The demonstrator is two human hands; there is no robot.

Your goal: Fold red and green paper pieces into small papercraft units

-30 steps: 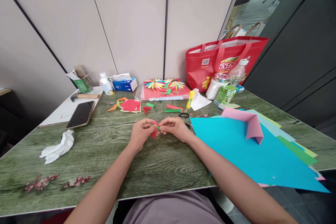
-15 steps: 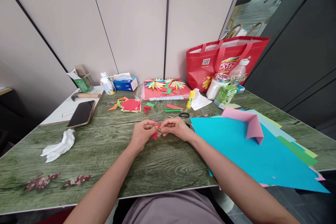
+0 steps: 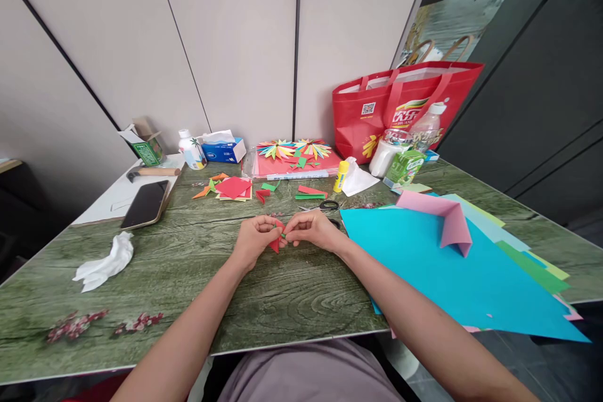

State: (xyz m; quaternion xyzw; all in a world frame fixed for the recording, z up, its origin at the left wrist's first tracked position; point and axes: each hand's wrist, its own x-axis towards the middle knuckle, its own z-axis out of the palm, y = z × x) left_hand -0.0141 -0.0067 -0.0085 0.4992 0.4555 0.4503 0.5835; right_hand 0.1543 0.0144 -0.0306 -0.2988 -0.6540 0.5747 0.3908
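Observation:
My left hand (image 3: 253, 239) and my right hand (image 3: 311, 229) meet over the middle of the green wood-grain table (image 3: 188, 276). Both pinch a small folded red paper piece (image 3: 276, 240) with a bit of green showing at its right side. Fingers of both hands are curled closed on it. Just behind my right hand lie black scissors (image 3: 328, 205). Folded red and green paper bits (image 3: 311, 193) and a stack of red paper squares (image 3: 234, 188) lie further back.
Large blue, pink and green paper sheets (image 3: 443, 270) cover the right side. A glue stick (image 3: 342, 176), finished paper stars (image 3: 292, 151), a red bag (image 3: 400, 107), bottles, a tissue box (image 3: 223, 149), a phone (image 3: 145, 203) and a crumpled tissue (image 3: 106, 262) sit around.
The hands stay together on the red piece, with only slight finger shifts; the view has moved a little.

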